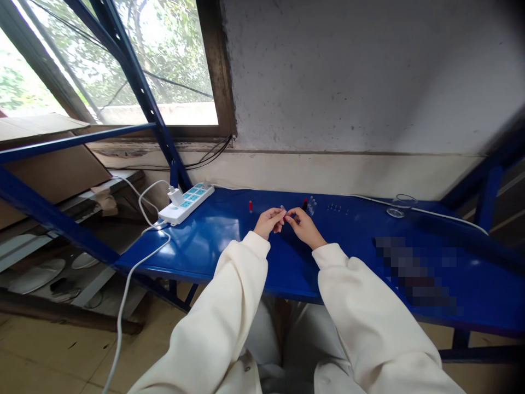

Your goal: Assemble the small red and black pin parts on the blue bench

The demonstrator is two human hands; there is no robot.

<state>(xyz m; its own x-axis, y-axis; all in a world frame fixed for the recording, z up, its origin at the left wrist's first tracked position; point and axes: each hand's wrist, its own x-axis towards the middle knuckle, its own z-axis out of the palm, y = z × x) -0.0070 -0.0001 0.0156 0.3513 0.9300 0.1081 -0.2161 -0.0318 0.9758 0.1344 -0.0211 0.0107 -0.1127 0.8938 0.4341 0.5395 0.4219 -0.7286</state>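
My left hand (269, 222) and my right hand (305, 227) meet over the blue table, fingers closed in a pinch. Between their fingertips is a small tube (283, 208), clear at its upper end, with a bit of red showing lower down; the fingers hide most of it. A small red tube (250, 207) stands beyond my left hand. Just past my right hand are a dark tube with some red (304, 204) and a cluster of clear small tubes (312, 206). Several tiny clear pieces (334, 207) lie farther right.
On the blue table (197, 254), a white power strip (186, 204) with a plugged-in charger sits at the left, its cable hanging over the edge. A clear glass cup (401, 206) stands at the back right. A blurred dark patch (414, 273) covers something at right.
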